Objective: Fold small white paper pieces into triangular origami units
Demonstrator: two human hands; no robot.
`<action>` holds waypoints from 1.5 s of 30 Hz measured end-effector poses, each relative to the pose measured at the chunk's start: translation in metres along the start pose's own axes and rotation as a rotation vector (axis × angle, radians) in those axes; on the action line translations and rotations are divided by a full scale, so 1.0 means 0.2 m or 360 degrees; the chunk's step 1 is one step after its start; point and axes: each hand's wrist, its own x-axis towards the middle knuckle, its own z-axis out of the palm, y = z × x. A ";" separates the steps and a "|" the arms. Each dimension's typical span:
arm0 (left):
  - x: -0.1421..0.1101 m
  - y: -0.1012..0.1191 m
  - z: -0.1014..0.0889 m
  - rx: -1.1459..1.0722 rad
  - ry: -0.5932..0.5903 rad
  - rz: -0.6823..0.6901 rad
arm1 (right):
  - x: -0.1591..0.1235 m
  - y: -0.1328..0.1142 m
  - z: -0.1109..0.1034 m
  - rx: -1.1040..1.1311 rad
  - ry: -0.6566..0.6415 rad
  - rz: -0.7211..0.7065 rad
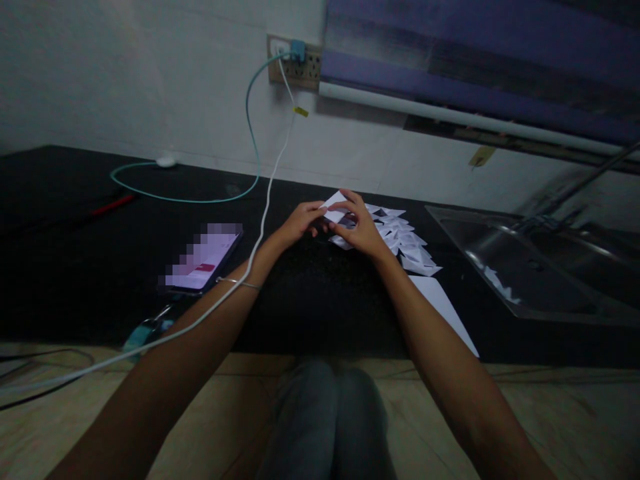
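Observation:
A small piece of white paper point(334, 205) is held up between both my hands above the black counter. My left hand point(304, 221) pinches its left edge. Fingers of my right hand point(361, 225) curl round its right side. Just behind and to the right of my right hand lies a group of folded white paper pieces point(407, 240), pointed and set close together. Part of that group is hidden by the hand. Flat white paper point(443, 310) lies beside my right forearm, which covers its left part.
A phone point(205, 260) lies left of my left forearm, near a teal object with a metal ring point(143, 333). A white cable point(265, 220) runs from the wall socket point(295, 63) across my left arm. At the right is a metal sink point(530, 267).

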 end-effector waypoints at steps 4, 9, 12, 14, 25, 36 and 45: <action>0.02 -0.02 0.00 0.0044 -0.0011 -0.0014 | 0.01 0.00 -0.01 0.0080 -0.0033 0.0104; 0.03 -0.03 -0.01 0.0065 -0.0071 0.0034 | 0.02 0.00 -0.01 0.0185 -0.0011 0.0167; 0.03 -0.04 -0.01 0.0083 -0.0086 0.0068 | 0.02 0.00 -0.01 0.0214 0.0063 0.0153; 0.02 -0.04 -0.01 0.0104 -0.0107 0.0087 | 0.02 -0.01 0.00 0.0218 0.0165 0.0134; 0.02 -0.07 0.05 0.0402 -0.0206 0.0167 | 0.06 0.03 0.03 0.0188 0.0560 0.0069; -0.01 -0.02 0.07 0.0795 -0.0078 0.0396 | 0.06 0.05 0.04 0.0310 0.0638 0.0078; -0.02 -0.02 0.08 0.0786 0.0039 0.0354 | 0.06 0.01 0.04 0.0339 0.0648 0.0163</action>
